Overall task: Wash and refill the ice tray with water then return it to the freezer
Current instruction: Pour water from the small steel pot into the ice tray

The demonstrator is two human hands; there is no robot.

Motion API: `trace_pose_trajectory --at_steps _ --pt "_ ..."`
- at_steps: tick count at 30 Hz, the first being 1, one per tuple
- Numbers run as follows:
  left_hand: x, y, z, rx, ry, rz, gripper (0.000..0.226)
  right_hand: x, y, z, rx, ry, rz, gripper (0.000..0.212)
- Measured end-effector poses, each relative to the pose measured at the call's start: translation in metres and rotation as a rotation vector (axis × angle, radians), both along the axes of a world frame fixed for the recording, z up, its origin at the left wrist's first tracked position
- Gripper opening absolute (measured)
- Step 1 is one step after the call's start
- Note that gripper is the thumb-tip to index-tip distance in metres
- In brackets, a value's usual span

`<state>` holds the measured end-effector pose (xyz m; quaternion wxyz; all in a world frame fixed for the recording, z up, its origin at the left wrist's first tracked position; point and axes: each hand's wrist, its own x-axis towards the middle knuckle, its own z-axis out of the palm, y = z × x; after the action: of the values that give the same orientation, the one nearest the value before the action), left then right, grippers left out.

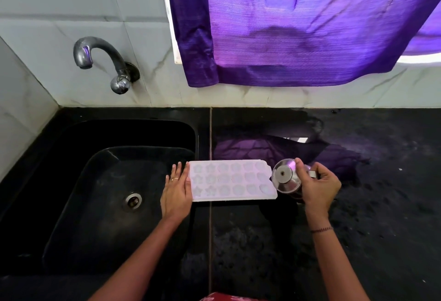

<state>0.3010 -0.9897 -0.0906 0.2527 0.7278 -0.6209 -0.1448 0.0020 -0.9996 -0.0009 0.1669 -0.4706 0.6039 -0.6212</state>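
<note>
One white ice tray (232, 180) w/ 3 rows of 6 molds, stars on the left, rounder flower/shell shapes toward the right, cavities facing up. It's lying flat on the black counter (358, 229) right beside the sink (95, 205). Long axis runs left-right, approx parallel to the back wall. Left end sits at the sink's rim, right end (clipped far corner) points at a steel cup (285, 177). Left hand (176, 193) is flat, fingers straight & together, against the tray's left short end. Right hand (319, 186) is curled around the steel cup, which is tipped so its base faces the cam, right at the tray's right end. Can't tell if there's water in the molds tbh. Tap (100, 55) on the wall over the sink, purple curtain (310, 26) behind.
</note>
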Motion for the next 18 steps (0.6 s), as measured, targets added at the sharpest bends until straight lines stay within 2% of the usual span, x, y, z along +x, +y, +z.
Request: trace_pose_trajectory --at_steps 11,18 --pt "-0.0005 0.0004 0.0015 -0.006 -0.003 0.001 0.071 -0.0039 0.0018 0.0003 -0.029 0.432 0.009 0.051" --pt "-0.0009 0.0003 0.0007 0.006 0.044 0.001 0.061 -0.0003 0.0053 0.0025 -0.085 0.548 0.058 0.047"
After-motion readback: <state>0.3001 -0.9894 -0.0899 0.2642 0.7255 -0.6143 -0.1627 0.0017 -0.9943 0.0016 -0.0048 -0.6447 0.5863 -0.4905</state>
